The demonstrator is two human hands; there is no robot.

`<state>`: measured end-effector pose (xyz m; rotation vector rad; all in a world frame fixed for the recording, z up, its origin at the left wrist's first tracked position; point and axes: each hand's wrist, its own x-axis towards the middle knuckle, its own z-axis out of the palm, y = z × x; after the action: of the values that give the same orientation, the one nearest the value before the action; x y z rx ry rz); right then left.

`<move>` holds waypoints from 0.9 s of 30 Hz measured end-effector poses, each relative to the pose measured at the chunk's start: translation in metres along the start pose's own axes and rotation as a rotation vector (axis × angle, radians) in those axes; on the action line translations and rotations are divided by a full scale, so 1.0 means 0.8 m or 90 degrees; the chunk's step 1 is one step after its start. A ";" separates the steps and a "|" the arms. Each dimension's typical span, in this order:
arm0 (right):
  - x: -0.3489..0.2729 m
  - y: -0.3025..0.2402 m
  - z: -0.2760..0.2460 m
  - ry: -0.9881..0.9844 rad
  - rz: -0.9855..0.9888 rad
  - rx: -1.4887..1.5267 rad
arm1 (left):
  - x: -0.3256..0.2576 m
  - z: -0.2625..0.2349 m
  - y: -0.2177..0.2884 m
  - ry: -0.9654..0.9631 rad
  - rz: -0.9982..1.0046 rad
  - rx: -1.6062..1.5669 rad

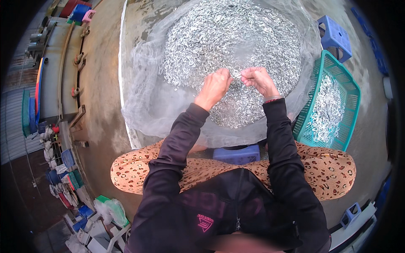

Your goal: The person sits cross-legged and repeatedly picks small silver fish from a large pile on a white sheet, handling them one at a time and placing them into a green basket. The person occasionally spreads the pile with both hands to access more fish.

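A wide heap of small, curled, silvery-white pieces [232,29], which look like little fish, lies on a pale mesh net [147,84] on the ground. Over the near middle of this heap, my left hand [214,87] is closed with its fingertips pinched together. Close to its right, my right hand [260,80] pinches with thumb and fingers. Whatever lies between the fingertips of either hand is too small to make out. On the right stands a green plastic basket [353,90], with more of the same silvery pieces inside it.
A blue plastic stool [337,36] stands beyond the basket. Another blue stool [237,154] shows between my bent legs. Along the left run a metal trough [55,69] and piled gear. A green tub with a clear plastic bag [112,211] sits at lower left.
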<state>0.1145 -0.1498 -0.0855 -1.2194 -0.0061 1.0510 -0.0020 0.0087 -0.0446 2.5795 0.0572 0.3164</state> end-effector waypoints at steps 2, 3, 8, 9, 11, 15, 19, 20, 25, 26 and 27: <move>-0.002 -0.004 0.000 0.017 0.006 0.001 | 0.001 0.001 0.004 0.002 0.007 -0.004; -0.003 -0.006 0.000 0.013 -0.005 0.004 | 0.001 0.002 0.006 0.004 -0.003 -0.005; -0.003 -0.012 -0.002 0.014 -0.005 -0.009 | 0.001 0.003 0.011 0.009 -0.016 -0.030; -0.002 -0.012 -0.002 0.010 -0.008 -0.008 | 0.001 0.003 0.011 0.004 -0.024 -0.012; 0.001 -0.010 -0.003 0.001 -0.010 -0.007 | 0.002 0.003 0.012 0.010 -0.022 0.013; 0.008 0.001 -0.003 -0.041 0.006 -0.001 | 0.000 0.007 0.015 0.006 -0.046 0.050; 0.010 0.017 0.000 -0.033 0.016 -0.009 | -0.011 0.018 0.017 0.007 -0.066 0.065; 0.009 0.020 0.003 -0.030 0.019 -0.002 | -0.015 0.021 0.016 0.006 -0.073 0.058; -0.001 0.025 0.019 -0.096 -0.037 0.066 | -0.032 0.040 -0.004 0.037 -0.047 -0.008; -0.003 0.020 0.015 -0.005 -0.057 0.029 | -0.034 0.041 -0.013 0.063 -0.025 -0.034; -0.003 0.010 0.006 0.043 -0.087 0.007 | -0.040 0.037 -0.023 0.030 -0.061 0.010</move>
<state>0.1058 -0.1479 -0.0886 -1.2266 -0.0320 0.8897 -0.0254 0.0064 -0.0858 2.5747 0.2007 0.3425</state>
